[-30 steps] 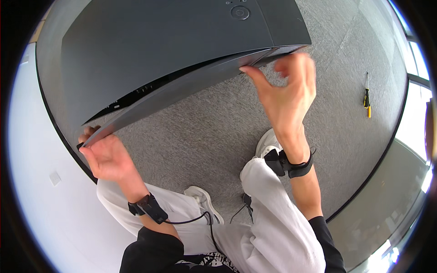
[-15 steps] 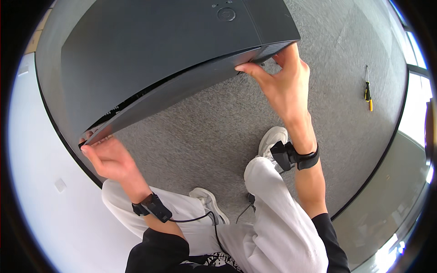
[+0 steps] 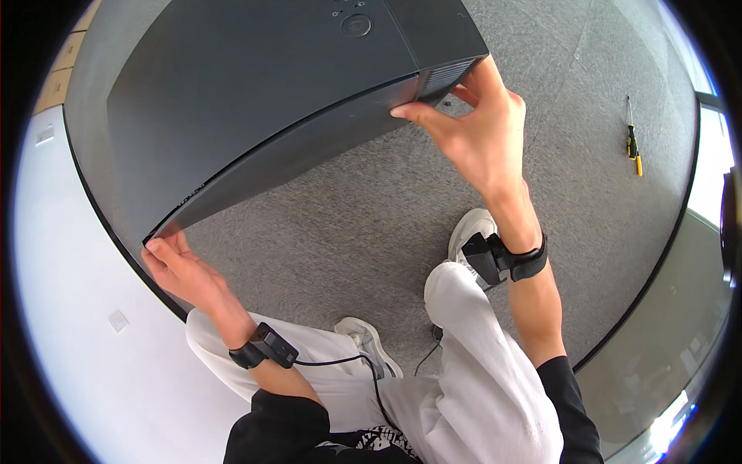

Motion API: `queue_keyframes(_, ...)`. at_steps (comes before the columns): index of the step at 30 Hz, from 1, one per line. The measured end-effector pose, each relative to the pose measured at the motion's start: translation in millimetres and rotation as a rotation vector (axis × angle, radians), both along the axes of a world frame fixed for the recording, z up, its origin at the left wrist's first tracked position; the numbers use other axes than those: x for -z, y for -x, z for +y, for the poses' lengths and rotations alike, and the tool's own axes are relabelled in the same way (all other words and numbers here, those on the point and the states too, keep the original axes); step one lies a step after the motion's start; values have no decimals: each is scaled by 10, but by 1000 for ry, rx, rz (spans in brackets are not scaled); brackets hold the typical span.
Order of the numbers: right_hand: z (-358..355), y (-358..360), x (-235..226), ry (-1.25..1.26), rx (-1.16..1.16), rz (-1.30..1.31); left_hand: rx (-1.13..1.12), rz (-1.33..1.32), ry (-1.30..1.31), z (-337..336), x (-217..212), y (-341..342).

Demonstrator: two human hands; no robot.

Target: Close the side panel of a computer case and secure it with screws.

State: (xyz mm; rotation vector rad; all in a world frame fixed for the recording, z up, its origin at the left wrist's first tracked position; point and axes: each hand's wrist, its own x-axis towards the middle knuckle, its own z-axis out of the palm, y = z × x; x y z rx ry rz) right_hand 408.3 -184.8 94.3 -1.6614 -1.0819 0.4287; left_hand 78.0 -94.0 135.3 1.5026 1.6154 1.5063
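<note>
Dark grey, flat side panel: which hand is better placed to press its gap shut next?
Probably the left hand: it holds the panel beside the left-end gap; the right hand is farther from it.

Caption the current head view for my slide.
Left hand and right hand on the side panel of a dark case, screwdriver on the floor.

"What's the surface down there?"
"A mottled grey floor [image 3: 309, 224], carpet-like in texture."
"Anything on it?"
"Off to the right, a screwdriver [image 3: 632, 145] with a black-and-yellow handle, shaft pointing away. Nearer in, two pale sneakers [image 3: 462, 230]."
</note>
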Motion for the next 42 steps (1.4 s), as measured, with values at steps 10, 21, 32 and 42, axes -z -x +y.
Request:
queue_keyframes(10, -46, -34, -51, -12, 4, -46, 26, 106, 21, 36, -25, 77)
queue_keyframes(21, -68, -9, 7, -65, 52, -173, -8, 331, -171, 174, 70, 291)
queue_keyframes(32, -27, 43, -58, -32, 10, -96, -101, 413, -81, 108, -25, 83)
queue_keyframes(42, 5, 55, -62, 20, -11, -4, -95, 408, -45, 89, -28, 33)
